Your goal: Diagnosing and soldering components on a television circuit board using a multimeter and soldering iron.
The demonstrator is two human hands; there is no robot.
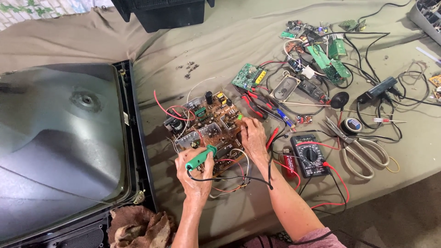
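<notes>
A brown circuit board with wires, a black capacitor and metal parts lies on the olive cloth in front of me. My left hand grips a green-handled soldering iron, whose tip points at the board's near edge; its black cord runs to the right. My right hand rests on the board's right edge, fingers pressing down on it.
A large picture tube in its black frame lies at my left. Right of the board are a black multimeter with red leads, big scissors, red-handled pliers, a speaker, several green boards and tangled cables. A brown rag lies near me.
</notes>
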